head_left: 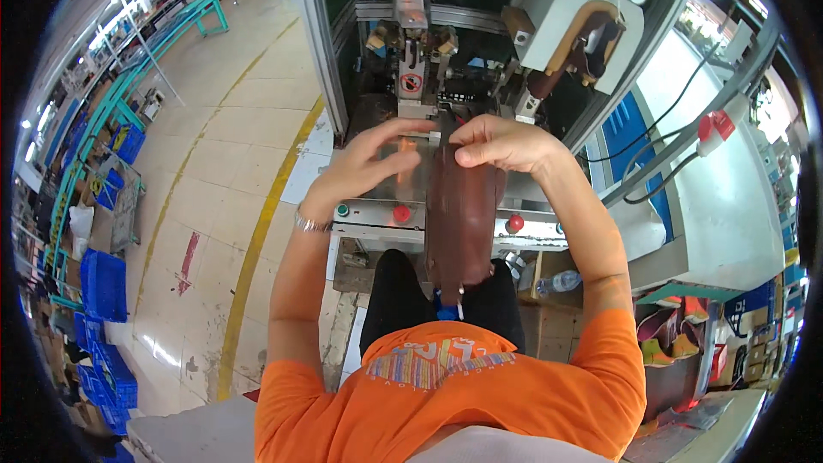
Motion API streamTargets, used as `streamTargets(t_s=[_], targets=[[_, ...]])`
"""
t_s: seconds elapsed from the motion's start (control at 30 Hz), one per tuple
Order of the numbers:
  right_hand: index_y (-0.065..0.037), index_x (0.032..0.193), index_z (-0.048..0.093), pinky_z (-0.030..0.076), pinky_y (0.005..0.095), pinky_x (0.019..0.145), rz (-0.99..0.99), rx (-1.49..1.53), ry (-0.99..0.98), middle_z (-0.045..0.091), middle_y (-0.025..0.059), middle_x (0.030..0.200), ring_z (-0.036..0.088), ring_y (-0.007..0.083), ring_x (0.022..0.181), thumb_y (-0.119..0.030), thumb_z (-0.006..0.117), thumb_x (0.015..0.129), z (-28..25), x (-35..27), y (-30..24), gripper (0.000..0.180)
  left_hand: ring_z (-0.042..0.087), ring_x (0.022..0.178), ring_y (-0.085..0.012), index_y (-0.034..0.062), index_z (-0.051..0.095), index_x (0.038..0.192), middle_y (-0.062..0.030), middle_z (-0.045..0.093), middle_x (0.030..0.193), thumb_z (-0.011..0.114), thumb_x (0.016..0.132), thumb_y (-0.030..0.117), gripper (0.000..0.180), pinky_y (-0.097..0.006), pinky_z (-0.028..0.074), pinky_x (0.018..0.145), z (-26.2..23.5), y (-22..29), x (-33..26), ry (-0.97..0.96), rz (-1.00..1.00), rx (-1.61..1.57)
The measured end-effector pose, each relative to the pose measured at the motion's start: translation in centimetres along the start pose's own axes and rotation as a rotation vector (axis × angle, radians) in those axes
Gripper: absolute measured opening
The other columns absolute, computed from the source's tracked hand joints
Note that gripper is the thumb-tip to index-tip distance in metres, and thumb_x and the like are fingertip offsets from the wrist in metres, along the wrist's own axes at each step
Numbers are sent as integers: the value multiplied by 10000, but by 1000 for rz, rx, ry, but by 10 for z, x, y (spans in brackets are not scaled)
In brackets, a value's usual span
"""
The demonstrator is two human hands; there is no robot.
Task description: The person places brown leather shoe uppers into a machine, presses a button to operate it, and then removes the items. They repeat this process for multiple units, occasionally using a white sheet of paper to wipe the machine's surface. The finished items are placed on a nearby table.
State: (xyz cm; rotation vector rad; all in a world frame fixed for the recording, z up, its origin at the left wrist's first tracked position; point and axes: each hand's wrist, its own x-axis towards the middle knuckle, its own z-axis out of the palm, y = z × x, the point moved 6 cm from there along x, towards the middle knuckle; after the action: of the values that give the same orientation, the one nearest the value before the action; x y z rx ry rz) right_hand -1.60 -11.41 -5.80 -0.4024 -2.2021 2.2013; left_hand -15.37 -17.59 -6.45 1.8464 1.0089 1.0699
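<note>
A long dark reddish-brown leather boot upper [461, 214] extends from the machine's work table toward my lap. My right hand [506, 144] grips its far end, with the thumb on top and the fingers curled over the edge. To its left, my left hand [377, 161] is open, thumb and fingers apart. Its fingertips are close to the leather's left edge; I cannot tell whether they touch. Just beyond my hands stands an upright metal form [411, 0] on a post. At the right, a padded clamp [591, 34] surrounds another brown leather piece.
On the machine's front panel are a green button [343, 210] and red buttons [401, 213]. A metal frame post [319, 43] rises at the left. At the right are a hanging red-and-white plug [718, 127] and a pale machine housing [729, 214]. Blue crates [105, 287] line the far left.
</note>
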Motion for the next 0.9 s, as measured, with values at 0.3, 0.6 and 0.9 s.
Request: streamTargets(t_s=[0.3,0.6,0.9], targets=[[-78,679,506,288,179,532,-17,-216,114,404,-88,641,356,17,616,-439,714,667,8,-14,-35,417,418,658,-13,59,532,678,53,493,683,623,803,221,224,-169,331,591,-7,30,28,-296,-44,-228],[-59,906,564,387,202,707,-340,183,209,554,-44,792,498,55,741,-242,602,819,-67,-1,-29,206,421,702,-18,79,525,852,72,487,759,589,819,330,261,-172,340,606,-60,12,30,-19,-36,-213],[-72,878,627,392,222,765,-712,253,610,620,-17,830,539,81,787,-74,638,768,-160,57,-78,111,435,738,-36,88,522,875,56,492,801,499,878,228,142,-194,352,655,-157,9,122,342,142,-146]])
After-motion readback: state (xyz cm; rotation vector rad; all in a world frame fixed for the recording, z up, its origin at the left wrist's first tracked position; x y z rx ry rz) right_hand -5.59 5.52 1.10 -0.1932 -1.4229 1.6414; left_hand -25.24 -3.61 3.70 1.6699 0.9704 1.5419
